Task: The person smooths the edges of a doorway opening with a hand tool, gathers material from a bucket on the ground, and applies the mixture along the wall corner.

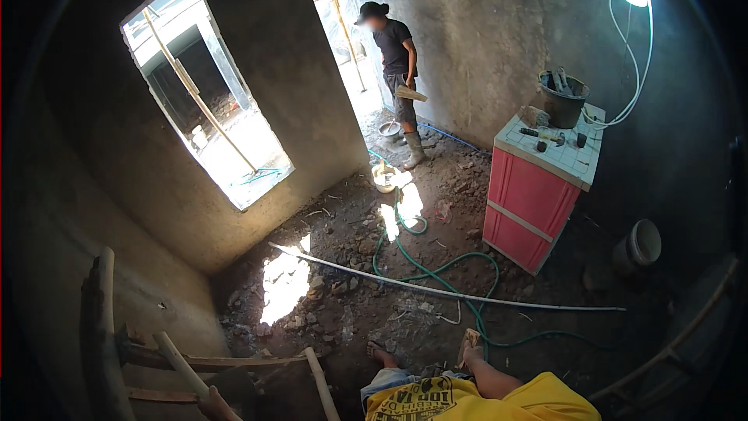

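My left hand [216, 405] is at the lower left edge, closed round a pale wooden pole [181, 362] that slants up and to the left. The pole stands among the rails of a wooden frame [210, 360]. My right hand [472, 354] reaches forward from the yellow sleeve, low in the middle. Its fingers are closed on a small tan wooden piece [468, 338], whose full shape I cannot make out. My bare foot [381, 354] rests on the dirt floor left of this hand.
A person [397, 54] stands by the doorway holding a tan board [411, 93]. A white pipe [436, 288] and green hose [436, 271] cross the rubble floor. At right stand a pink cabinet [522, 203] with tools, a bucket [562, 105] on it, and another bucket [645, 242].
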The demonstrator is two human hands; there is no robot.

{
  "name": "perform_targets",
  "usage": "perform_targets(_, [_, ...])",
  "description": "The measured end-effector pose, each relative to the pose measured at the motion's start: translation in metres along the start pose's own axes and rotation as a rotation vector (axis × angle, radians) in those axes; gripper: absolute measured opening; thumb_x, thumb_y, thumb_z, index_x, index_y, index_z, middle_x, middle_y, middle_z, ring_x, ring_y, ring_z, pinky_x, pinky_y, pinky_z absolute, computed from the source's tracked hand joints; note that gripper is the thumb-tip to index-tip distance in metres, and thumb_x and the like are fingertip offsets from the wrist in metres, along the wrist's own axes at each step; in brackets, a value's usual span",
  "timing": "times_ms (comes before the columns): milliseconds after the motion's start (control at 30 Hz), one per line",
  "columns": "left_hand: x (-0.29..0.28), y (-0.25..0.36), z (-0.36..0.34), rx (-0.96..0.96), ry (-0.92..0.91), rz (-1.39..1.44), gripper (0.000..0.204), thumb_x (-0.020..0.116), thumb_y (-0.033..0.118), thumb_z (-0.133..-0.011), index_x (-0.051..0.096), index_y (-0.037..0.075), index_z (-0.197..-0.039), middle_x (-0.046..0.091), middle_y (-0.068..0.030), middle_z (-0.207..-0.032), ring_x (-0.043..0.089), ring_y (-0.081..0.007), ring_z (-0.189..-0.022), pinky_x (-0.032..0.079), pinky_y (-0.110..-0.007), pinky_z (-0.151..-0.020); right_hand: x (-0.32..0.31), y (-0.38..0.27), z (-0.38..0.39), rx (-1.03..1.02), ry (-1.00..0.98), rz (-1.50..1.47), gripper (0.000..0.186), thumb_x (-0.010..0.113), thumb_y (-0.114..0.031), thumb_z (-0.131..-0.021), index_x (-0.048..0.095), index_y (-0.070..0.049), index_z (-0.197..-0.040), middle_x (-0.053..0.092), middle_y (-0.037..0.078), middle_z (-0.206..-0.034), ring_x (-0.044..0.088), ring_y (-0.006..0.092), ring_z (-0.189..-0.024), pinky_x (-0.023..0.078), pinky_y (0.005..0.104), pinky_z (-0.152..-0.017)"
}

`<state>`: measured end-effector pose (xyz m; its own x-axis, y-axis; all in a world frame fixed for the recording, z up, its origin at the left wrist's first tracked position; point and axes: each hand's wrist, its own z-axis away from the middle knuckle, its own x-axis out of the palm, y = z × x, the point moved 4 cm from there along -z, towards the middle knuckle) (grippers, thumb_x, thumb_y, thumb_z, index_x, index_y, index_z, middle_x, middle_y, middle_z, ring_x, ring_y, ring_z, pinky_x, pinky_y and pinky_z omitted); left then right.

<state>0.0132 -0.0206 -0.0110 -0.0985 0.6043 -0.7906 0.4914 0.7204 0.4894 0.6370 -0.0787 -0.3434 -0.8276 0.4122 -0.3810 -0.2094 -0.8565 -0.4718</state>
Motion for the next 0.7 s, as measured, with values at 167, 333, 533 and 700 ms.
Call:
perform_targets(167, [-0.007,0.01,0.006,-0.013,-0.036,0.039,0.046,0.063,0.027,-0.069,0.058,-0.011,-0.097,0.062,-0.0217,-0.089,0.062,-0.0329,-0.081,0.048,-0.041,-0.071,0.001,0.0,-0.001,0.05,-0.015,-0.022,0.059,0.044,-0.041,-0.091,0.04,0.008,-0.123,0.047,0.023,-0.124,0.048,0.0334,-0.113,0.04,0.0372,-0.09])
perform_targets(333, [-0.002,0.003,0.001,-0.005,-0.095,0.072,0.045,0.064,0.027,-0.069,0.058,-0.01,-0.095,0.062,-0.0202,-0.084,0.062,-0.032,-0.077,0.048,-0.04,-0.07,0.0,-0.002,0.001,0.02,-0.024,-0.014,0.058,0.043,-0.04,-0.091,0.04,0.008,-0.123,0.047,0.023,-0.124,0.048,0.034,-0.113,0.041,0.0387,-0.09])
perform_targets(533, [-0.003,0.006,0.005,-0.01,-0.064,0.079,0.042,0.063,0.028,-0.069,0.061,-0.009,-0.091,0.063,-0.0196,-0.079,0.063,-0.0331,-0.073,0.048,-0.041,-0.066,-0.002,-0.005,0.005,0.041,-0.02,0.015,0.057,0.041,-0.039,-0.092,0.038,0.007,-0.125,0.045,0.023,-0.126,0.047,0.0347,-0.113,0.041,0.0402,-0.09])
perform_targets(700, [-0.006,0.007,0.005,-0.002,-0.029,0.007,0.042,0.064,0.028,-0.07,0.061,-0.008,-0.09,0.063,-0.0188,-0.079,0.063,-0.0322,-0.073,0.048,-0.04,-0.065,-0.001,-0.003,0.002,0.028,-0.052,0.015,0.058,0.042,-0.039,-0.092,0.038,0.008,-0.125,0.044,0.023,-0.126,0.046,0.034,-0.114,0.04,0.0397,-0.092])
